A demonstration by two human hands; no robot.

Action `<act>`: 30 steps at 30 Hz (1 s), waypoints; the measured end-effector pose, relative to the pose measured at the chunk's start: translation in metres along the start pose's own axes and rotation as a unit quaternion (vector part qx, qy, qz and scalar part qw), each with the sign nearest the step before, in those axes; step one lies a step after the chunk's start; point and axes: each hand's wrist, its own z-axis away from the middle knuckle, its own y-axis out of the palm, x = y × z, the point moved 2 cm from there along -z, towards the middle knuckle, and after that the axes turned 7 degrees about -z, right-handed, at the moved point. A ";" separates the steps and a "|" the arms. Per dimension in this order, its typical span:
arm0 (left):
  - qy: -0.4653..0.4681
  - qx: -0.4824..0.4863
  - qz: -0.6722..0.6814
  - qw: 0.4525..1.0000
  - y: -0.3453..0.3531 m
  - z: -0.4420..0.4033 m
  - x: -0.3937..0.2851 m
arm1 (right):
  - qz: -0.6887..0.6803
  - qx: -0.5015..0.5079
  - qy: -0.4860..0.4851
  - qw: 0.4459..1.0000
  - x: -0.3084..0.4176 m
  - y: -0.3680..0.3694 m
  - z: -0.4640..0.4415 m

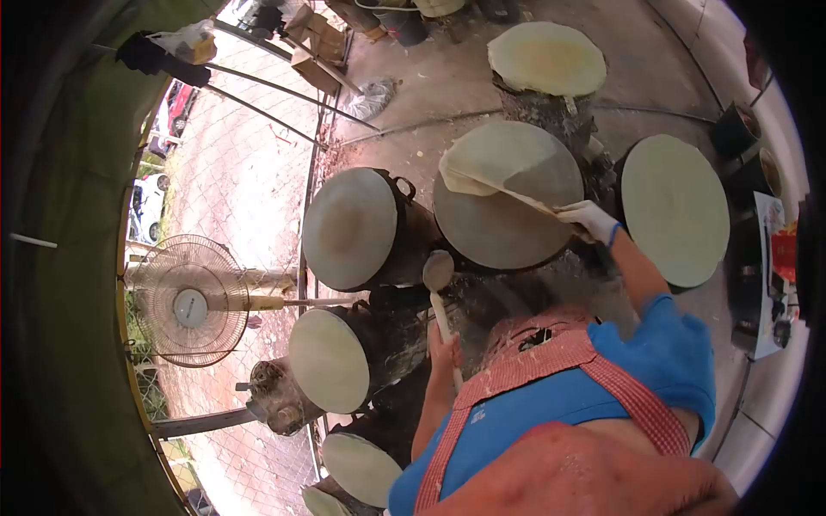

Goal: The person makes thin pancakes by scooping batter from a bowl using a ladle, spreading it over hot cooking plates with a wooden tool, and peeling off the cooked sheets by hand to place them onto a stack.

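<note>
In a white glove, my right hand [589, 222] pinches the edge of a thin pale pancake [503, 157]. The sheet is lifted and folded over toward the far side of a large round griddle [508, 228], with bare grey surface showing beneath. My left hand [445, 348] is bare and wrapped round the pale handle of a ladle [438, 271], whose round bowl points away from me. Left of the ladle stands a second round griddle [348, 228], grey with a brownish middle. Right of my glove, another griddle is covered by a pale round sheet [675, 209].
More pale round sheets lie on griddles at the far side [547, 58] and lower left [329, 361]. A standing fan [191, 305] is by the wire fence. Metal poles [284, 86] cross at upper left. Dark containers [736, 129] line the right wall.
</note>
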 end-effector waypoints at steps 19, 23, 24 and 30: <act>-0.141 -0.046 0.207 0.967 -0.001 0.044 0.056 | 0.137 0.092 0.045 0.985 0.029 -0.018 -0.071; -0.137 -0.037 0.234 0.962 0.012 0.046 0.064 | 0.111 0.101 0.055 0.987 -0.008 -0.065 -0.078; -0.137 -0.039 0.236 0.961 0.011 0.048 0.064 | 0.144 0.102 0.009 0.984 0.015 -0.062 -0.076; -0.221 -0.114 0.250 0.936 -0.001 0.072 0.074 | 0.193 0.116 -0.042 0.973 0.057 -0.015 -0.093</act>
